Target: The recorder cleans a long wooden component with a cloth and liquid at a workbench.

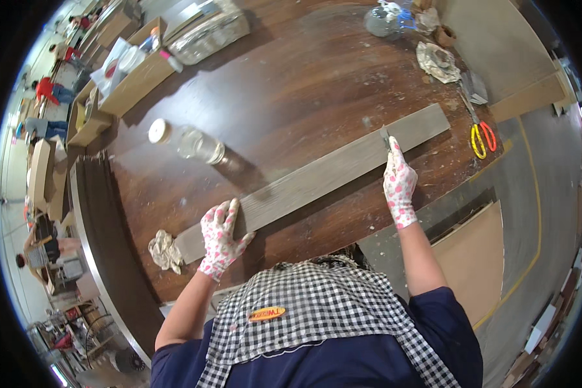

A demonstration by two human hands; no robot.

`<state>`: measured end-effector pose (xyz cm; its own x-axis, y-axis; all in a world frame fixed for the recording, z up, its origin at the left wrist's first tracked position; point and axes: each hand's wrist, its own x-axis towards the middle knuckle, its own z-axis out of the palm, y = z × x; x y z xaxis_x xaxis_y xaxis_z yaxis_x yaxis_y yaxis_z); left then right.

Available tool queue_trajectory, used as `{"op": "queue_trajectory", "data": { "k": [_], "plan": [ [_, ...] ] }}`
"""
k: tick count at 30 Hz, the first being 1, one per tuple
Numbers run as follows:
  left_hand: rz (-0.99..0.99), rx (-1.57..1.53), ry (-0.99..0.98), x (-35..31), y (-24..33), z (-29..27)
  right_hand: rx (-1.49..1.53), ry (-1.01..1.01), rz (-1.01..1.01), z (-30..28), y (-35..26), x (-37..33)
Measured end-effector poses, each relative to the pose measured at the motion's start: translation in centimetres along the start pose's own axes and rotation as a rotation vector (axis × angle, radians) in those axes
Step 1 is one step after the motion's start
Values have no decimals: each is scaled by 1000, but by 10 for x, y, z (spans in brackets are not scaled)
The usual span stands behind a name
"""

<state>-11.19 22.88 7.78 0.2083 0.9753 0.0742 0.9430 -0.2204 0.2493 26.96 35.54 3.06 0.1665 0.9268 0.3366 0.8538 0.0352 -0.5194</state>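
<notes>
A long grey wood-grain board [317, 184] lies slantwise across the dark brown table. My left hand [221, 238], in a white glove with pink spots, rests on the board's near-left end, fingers stretched and thumb apart. In a matching glove, my right hand [399, 182] is closed around a small scraper [385, 136], whose thin grey blade touches the board toward its far-right end; its handle is hidden in my fingers. A crumpled, stained cloth [166, 252] sits against the board's left end. Beyond the board lies a clear bottle [200, 145] with a white cap.
Red-and-yellow-handled scissors [480, 139] and a crumpled cloth [437, 63] lie at the table's right. A stack of dark boards [103, 220] lines the left edge. Cardboard boxes [139, 84] hold supplies at the far left. A plastic-wrapped bundle [210, 39] is behind. Several people work farther left.
</notes>
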Motion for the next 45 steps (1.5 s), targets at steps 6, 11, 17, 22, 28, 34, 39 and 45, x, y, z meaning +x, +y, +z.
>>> {"op": "queue_trajectory", "data": {
  "k": [6, 11, 17, 22, 28, 34, 39, 45],
  "plan": [
    [3, -48, -22, -1, -1, 0, 273, -280, -311, 39, -125, -109],
    [-160, 41, 17, -40, -22, -28, 242, -155, 183, 14, -77, -46],
    [-228, 73, -86, -76, -66, -20, 160, -397, -167, 53, -184, -144],
    [-247, 43, -8, -92, -71, -29, 449, -290, 49, 64, -184, -142],
    [-254, -339, 181, -119, -103, -5, 212, -324, -231, 80, -223, -189],
    [-302, -534, 188, -130, -118, -9, 237, -295, 36, 66, -239, -172],
    [-280, -714, 212, -126, -123, -8, 330, -308, -617, 100, -298, -225],
    [-318, -881, 204, -133, -130, 2, 243, -352, -120, 81, -264, -201]
  ]
}}
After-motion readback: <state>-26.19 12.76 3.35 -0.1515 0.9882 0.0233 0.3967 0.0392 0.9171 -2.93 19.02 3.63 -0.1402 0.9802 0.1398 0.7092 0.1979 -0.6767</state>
